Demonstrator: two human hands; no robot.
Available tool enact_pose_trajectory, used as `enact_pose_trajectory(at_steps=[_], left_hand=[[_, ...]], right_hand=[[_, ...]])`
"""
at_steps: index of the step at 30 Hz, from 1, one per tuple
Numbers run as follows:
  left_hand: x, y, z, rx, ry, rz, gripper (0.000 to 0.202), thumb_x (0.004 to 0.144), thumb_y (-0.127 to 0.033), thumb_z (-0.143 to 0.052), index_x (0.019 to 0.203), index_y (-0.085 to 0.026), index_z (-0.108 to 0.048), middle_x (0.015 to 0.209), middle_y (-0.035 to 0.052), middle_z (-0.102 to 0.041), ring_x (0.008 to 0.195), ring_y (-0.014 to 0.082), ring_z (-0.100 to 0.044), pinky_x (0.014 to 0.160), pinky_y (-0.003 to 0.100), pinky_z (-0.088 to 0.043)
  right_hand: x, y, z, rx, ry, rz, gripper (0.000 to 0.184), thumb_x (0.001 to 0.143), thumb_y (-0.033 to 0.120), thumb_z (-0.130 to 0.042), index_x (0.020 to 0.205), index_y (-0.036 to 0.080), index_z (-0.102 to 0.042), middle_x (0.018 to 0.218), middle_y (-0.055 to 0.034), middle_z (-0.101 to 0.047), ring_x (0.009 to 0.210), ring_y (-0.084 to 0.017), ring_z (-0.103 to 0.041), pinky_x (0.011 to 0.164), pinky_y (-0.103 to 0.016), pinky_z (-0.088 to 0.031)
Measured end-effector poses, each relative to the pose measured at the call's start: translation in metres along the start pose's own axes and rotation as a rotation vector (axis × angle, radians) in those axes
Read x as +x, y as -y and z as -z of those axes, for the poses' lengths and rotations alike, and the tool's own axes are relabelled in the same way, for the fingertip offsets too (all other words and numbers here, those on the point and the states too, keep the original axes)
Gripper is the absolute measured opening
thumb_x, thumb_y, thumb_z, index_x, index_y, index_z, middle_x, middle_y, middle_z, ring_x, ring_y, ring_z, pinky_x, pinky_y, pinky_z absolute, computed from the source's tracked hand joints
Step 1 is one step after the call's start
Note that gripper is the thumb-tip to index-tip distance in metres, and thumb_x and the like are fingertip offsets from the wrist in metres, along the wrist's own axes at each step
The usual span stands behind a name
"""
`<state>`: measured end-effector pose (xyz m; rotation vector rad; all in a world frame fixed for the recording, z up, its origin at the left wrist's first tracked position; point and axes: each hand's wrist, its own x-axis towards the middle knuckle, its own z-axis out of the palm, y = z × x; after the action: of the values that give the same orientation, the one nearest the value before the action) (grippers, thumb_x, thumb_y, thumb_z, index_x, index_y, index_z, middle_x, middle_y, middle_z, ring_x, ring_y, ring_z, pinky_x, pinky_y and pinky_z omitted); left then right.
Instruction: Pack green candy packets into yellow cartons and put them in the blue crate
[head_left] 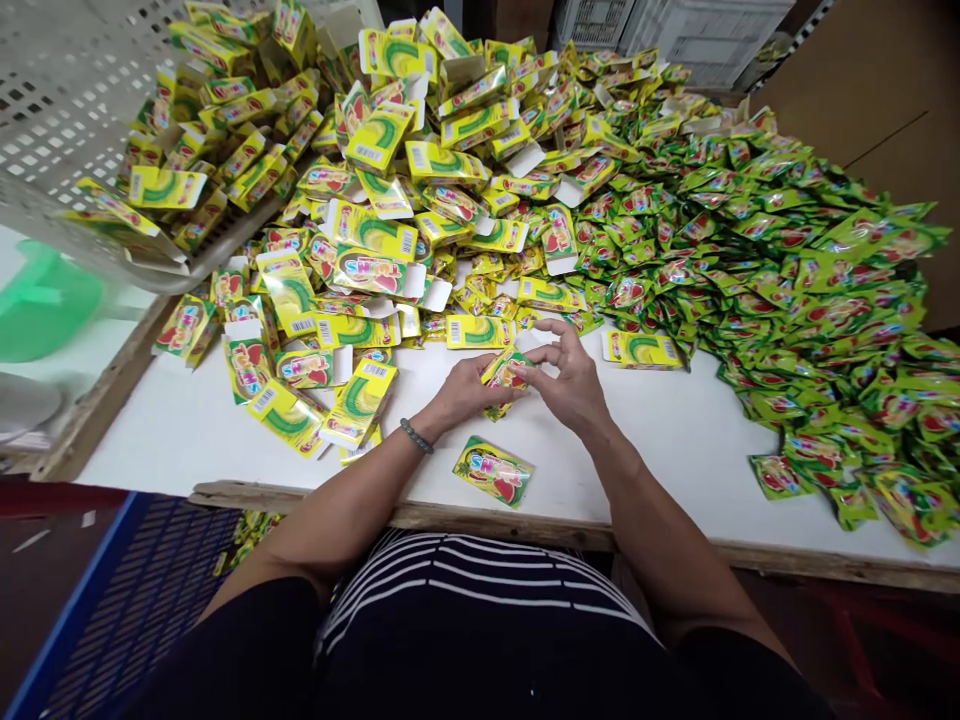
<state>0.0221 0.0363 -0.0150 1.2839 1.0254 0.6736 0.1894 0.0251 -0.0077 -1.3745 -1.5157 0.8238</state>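
Observation:
Over the white tabletop, my left hand is closed around a small yellow-green carton with a printed fruit design. Thumb and fingers of my right hand pinch at the upper right side of that same carton; whether a sachet is also between them I cannot tell. Closer to my body another carton lies flat, its printed face up. Just beyond my hands rests a yellow carton, and a further carton lies to the right of my right hand.
A heap of yellow cartons, many with open flaps, covers the left and middle. Green sachets are piled at the right. A tilted white perforated basket holds more cartons. A wooden strip edges the table; a blue crate stands below.

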Motion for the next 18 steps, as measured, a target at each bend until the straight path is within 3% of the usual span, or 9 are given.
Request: enact_pose_trajectory(at_steps=[5,10,11,13,15,18], left_hand=[[0.000,0.003,0.001,0.053,-0.023,-0.011,0.037,0.063,-0.042,-0.079,0.078,-0.013,-0.061,0.066,-0.0029,-0.058,0.060,0.0102,-0.048,0.057,0.023,-0.037],[0.005,0.002,-0.002,-0.121,-0.035,0.037,0.042,0.069,-0.049,-0.075,0.088,-0.013,-0.063,0.073,0.0005,-0.063,0.062,0.0117,-0.054,0.060,0.025,-0.042],[0.006,0.002,-0.001,-0.150,-0.042,0.025,0.042,0.070,-0.050,-0.074,0.088,-0.013,-0.063,0.074,0.0009,-0.063,0.063,0.0114,-0.054,0.061,0.025,-0.042],[0.006,0.000,0.000,-0.183,-0.095,-0.016,0.043,0.072,-0.050,-0.073,0.091,-0.014,-0.060,0.076,0.0009,-0.063,0.063,0.0108,-0.055,0.061,0.024,-0.042],[0.004,-0.001,0.001,-0.186,-0.170,-0.065,0.052,0.071,-0.049,-0.074,0.107,-0.016,-0.055,0.079,0.0001,-0.064,0.064,0.0110,-0.056,0.060,0.023,-0.043],[0.000,-0.002,0.002,-0.080,-0.226,-0.149,0.065,0.074,-0.044,-0.074,0.126,-0.021,-0.044,0.075,-0.0029,-0.062,0.061,0.0111,-0.056,0.060,0.023,-0.043]], right_hand=[[-0.002,0.007,-0.002,-0.077,0.116,0.030,0.038,0.081,0.037,-0.063,0.116,0.024,-0.053,0.071,0.0017,-0.070,0.071,-0.020,-0.067,0.082,-0.040,-0.049],[0.000,-0.006,-0.001,-0.003,-0.201,0.016,0.035,0.079,0.042,-0.066,0.106,0.023,-0.056,0.107,-0.0065,-0.069,0.098,-0.022,-0.063,0.088,-0.040,-0.049],[0.000,-0.010,-0.003,0.028,-0.204,-0.003,0.034,0.078,0.044,-0.067,0.103,0.023,-0.058,0.107,-0.0063,-0.068,0.099,-0.022,-0.062,0.087,-0.040,-0.049],[0.000,-0.017,-0.008,0.139,-0.081,-0.063,0.033,0.079,0.049,-0.066,0.100,0.024,-0.061,0.096,-0.0040,-0.067,0.090,-0.020,-0.063,0.081,-0.037,-0.052],[0.000,-0.023,-0.013,0.249,0.053,-0.104,0.034,0.080,0.052,-0.064,0.099,0.023,-0.062,0.084,-0.0012,-0.066,0.079,-0.017,-0.062,0.076,-0.035,-0.053],[-0.001,-0.027,-0.018,0.276,0.078,-0.127,0.033,0.081,0.054,-0.063,0.093,0.023,-0.063,0.078,0.0006,-0.063,0.072,-0.016,-0.060,0.071,-0.032,-0.052]])
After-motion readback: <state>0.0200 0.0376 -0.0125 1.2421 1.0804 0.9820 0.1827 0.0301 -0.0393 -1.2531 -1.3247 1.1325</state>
